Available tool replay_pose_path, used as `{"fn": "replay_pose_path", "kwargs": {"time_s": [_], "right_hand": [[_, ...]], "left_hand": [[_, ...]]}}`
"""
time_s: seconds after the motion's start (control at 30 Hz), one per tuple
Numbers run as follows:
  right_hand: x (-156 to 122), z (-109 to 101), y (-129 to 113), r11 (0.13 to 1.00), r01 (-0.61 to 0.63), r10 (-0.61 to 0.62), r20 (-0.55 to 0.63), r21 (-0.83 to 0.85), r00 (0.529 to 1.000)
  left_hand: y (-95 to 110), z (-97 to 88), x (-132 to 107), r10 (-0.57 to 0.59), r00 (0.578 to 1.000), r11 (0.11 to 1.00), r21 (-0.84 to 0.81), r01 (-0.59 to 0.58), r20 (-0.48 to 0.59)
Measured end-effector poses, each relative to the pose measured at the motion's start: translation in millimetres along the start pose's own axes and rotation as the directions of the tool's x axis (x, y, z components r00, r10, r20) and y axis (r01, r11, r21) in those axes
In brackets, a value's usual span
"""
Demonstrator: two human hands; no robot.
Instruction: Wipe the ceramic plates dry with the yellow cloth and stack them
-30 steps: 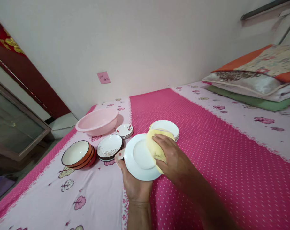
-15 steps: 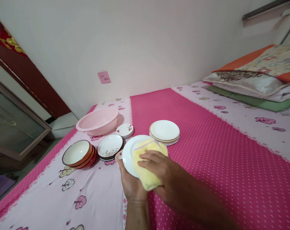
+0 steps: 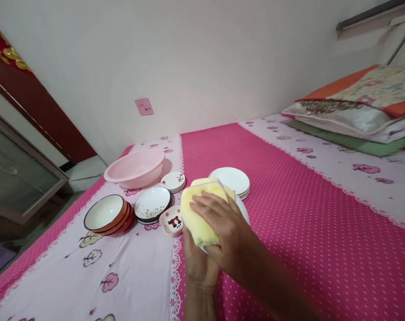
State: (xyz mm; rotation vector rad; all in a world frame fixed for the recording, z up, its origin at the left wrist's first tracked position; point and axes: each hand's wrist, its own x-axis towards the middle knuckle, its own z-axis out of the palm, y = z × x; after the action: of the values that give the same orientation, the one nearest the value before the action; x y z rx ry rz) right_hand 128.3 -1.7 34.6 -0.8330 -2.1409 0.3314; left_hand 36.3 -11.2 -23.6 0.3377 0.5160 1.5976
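Note:
A white plate (image 3: 243, 211) is held up by my left hand (image 3: 200, 266), which grips it from below; most of the plate is covered. My right hand (image 3: 219, 220) presses a yellow cloth (image 3: 198, 219) with a pale purple edge over the plate's face. Just left of the cloth lies a small pink-rimmed square dish (image 3: 171, 221) with a cat picture. Behind the held plate is a stack of white plates (image 3: 232, 179), partly hidden by the cloth.
Left of my hands are dark-rimmed plates (image 3: 152, 203), small flowered plates (image 3: 173, 180), nested orange-brown bowls (image 3: 105, 214) and a pink basin (image 3: 135, 168). All rest on a pink patterned bedspread (image 3: 309, 232). Folded bedding and pillows (image 3: 359, 111) are piled at the far right, by the wall.
My hands, the plate and the cloth have shifted right. The cloth has slid to the plate's left side, baring its right edge. The square cat dish now shows more fully.

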Motion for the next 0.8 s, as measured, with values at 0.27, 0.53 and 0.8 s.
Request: {"fn": "replay_pose_path", "kwargs": {"time_s": [0.27,0.53,0.8], "right_hand": [[-2.8,-9.1,42.8,0.972,-0.215,0.227,-0.137,0.099,0.964],[-6.3,-11.9,43.8,0.922,-0.337,0.357,-0.080,0.189,0.931],[-9.2,-14.8,48.0,0.933,-0.335,0.345,-0.070,0.132,0.936]], "left_hand": [[6.2,-11.4,7.2,-0.053,0.998,0.976,-0.212,0.055,0.018],[22.1,-12.2,9.3,0.088,0.996,0.977,-0.198,-0.085,0.007],[18.6,-18.7,10.5,0.056,0.997,0.981,-0.186,-0.047,0.046]]}}
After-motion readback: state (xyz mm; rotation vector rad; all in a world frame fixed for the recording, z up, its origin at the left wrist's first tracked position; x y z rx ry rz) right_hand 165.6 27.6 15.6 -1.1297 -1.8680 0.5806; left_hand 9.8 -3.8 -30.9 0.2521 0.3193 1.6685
